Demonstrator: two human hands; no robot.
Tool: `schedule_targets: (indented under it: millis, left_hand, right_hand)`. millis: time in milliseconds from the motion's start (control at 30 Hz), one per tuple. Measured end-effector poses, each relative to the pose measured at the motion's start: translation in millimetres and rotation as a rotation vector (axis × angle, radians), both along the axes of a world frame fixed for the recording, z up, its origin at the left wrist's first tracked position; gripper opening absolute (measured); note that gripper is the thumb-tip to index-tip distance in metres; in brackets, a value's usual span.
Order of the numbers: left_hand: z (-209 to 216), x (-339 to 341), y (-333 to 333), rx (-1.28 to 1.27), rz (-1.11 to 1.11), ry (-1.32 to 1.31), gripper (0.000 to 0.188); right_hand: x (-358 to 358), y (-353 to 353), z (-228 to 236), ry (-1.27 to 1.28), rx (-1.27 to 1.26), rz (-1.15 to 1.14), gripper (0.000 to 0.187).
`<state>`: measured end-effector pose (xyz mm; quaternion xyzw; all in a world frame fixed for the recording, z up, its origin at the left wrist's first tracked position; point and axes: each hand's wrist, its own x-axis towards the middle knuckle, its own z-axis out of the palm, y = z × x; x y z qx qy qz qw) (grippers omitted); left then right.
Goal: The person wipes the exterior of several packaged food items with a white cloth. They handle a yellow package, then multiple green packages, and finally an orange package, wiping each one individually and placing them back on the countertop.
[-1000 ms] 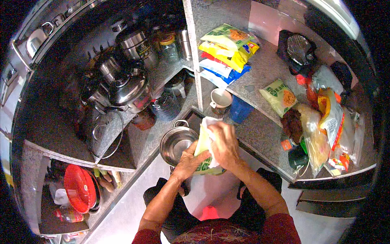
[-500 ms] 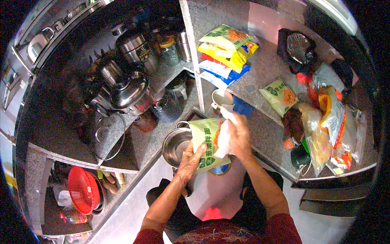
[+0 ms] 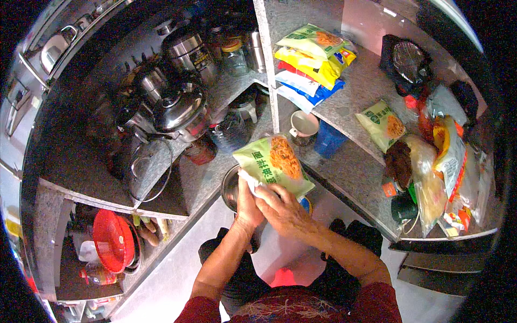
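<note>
A light green noodle packet (image 3: 284, 156) with a picture of noodles is held tilted in front of me. My left hand (image 3: 249, 209) grips its near left corner. My right hand (image 3: 281, 207) presses a crumpled white cloth (image 3: 249, 180) against that same corner, close to the left fingers. Part of the cloth is hidden by both hands. Behind the packet, mostly covered, is a steel pot (image 3: 230, 188). A white mug (image 3: 304, 124) stands beyond the packet, beside a blue container (image 3: 329, 139).
On the right shelf lie a stack of packets (image 3: 312, 59), another green packet (image 3: 381, 125) and several bagged foods (image 3: 425, 183). Steel pots (image 3: 180, 110) and jars fill the left shelf. A red basin (image 3: 114, 239) sits low at left. Shelf edges run close by both forearms.
The packet has turned and tilted away from me. My right hand with the cloth has moved left and down, from the packet's right side to its near left corner.
</note>
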<state>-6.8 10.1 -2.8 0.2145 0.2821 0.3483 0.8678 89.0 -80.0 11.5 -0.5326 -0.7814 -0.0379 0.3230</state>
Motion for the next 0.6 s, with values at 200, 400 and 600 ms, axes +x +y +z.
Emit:
schedule_targets:
  millis: [200,400,600]
  left_hand:
    - [10,-1,2,-0.037,0.016,-0.133,0.056]
    - [-4,8,-6,0.186,0.101,0.153,0.035]
    - [-3,9,-13,0.099,0.046,0.126,0.039]
  right_hand:
    - [11,-18,7,0.32,-0.252,0.271,0.025]
    - [22,-11,36,0.439,0.097,-0.158,0.035]
    - [22,5,22,0.134,0.083,-0.159,0.038]
